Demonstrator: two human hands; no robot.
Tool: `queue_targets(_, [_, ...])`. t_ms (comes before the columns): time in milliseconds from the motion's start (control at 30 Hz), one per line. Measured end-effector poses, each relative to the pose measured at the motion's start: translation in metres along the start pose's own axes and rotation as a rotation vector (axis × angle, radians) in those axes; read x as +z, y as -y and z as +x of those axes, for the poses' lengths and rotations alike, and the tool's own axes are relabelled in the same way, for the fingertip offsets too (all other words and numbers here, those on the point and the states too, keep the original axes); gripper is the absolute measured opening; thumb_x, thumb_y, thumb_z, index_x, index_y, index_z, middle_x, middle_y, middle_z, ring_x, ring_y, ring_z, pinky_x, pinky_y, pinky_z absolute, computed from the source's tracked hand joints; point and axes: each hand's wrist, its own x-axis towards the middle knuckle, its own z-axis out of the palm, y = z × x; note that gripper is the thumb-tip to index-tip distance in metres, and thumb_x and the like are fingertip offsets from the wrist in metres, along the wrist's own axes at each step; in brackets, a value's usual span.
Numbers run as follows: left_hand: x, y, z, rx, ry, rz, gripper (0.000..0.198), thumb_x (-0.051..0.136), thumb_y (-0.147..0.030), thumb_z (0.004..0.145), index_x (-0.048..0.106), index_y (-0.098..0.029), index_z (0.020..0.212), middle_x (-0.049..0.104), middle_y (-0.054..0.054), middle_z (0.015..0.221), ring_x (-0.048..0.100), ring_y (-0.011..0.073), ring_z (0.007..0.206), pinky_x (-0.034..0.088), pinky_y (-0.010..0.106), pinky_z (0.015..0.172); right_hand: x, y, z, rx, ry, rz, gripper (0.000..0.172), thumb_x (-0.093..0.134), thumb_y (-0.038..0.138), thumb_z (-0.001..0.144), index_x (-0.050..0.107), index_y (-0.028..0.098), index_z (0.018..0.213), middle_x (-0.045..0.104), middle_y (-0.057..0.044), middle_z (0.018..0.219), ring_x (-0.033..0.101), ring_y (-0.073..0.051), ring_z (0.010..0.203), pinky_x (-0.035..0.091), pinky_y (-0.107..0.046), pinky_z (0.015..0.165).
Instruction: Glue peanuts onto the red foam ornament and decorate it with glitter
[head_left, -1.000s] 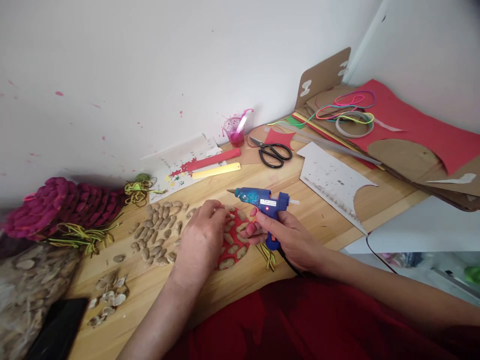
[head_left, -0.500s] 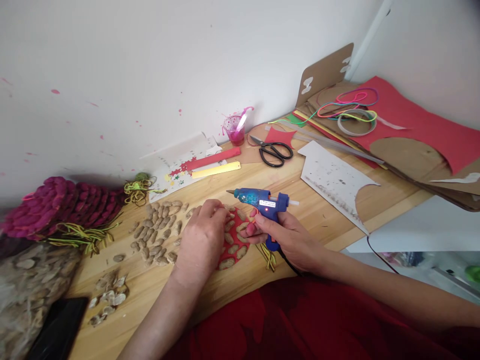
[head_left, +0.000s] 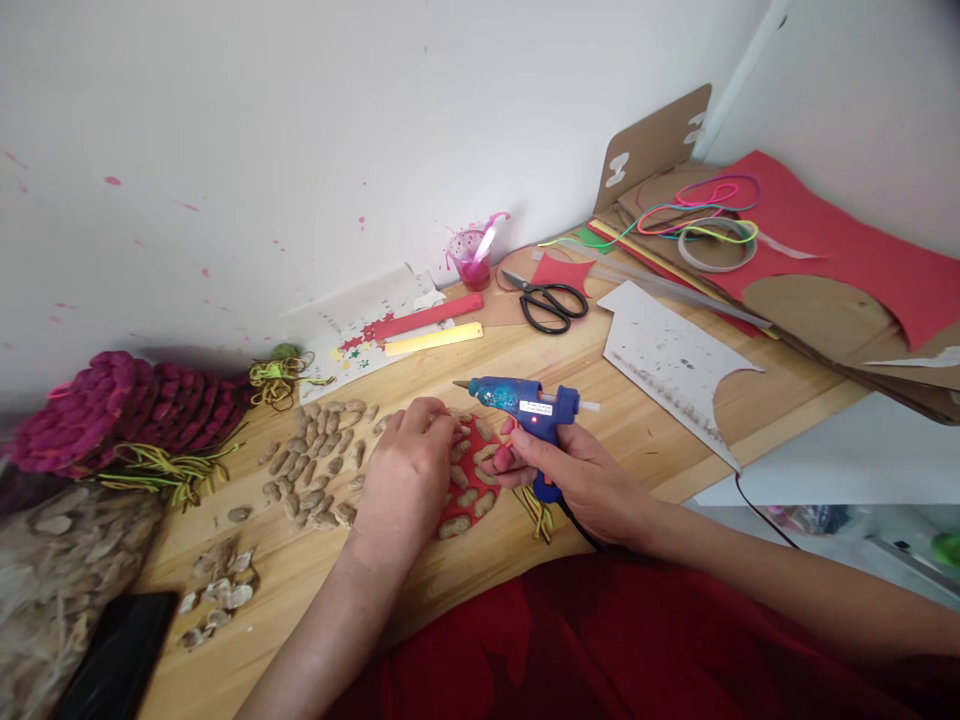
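Right hand (head_left: 581,482) gripping glue gun (head_left: 517,398), left hand (head_left: 409,472) on red disc (head_left: 471,463) — fingers bunched narrow

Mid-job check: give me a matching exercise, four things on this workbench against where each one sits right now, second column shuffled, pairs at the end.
1. blue hot-glue gun
2. black-handled scissors
3. pink plastic cup
4. red paper disc studded with peanut shells

A. at the foot of the white wall
B. under the left hand's fingertips
C. gripped in the right hand
D. lying flat just right of the cup

Pairs: 1-C, 2-D, 3-A, 4-B.
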Motion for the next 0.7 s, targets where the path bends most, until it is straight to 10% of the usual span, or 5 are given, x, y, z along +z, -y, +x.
queue_targets(700, [0.0045,0.0011,-0.0003,-0.019,0.003,0.026,0.013,0.059,-0.015,0.093,0.070,-0.019,0.088,0.066,0.007,0.102,0.062,0.0216,0.085,0.053,0.034,0.075,0.0014,0.0026,0.0001,0.015,-0.001,-0.006,0.038,0.076,0.052,0.084,0.067,0.018,0.099,0.067,-0.002,0.086,0.068,-0.017,0.084,0.060,-0.042,0.089])
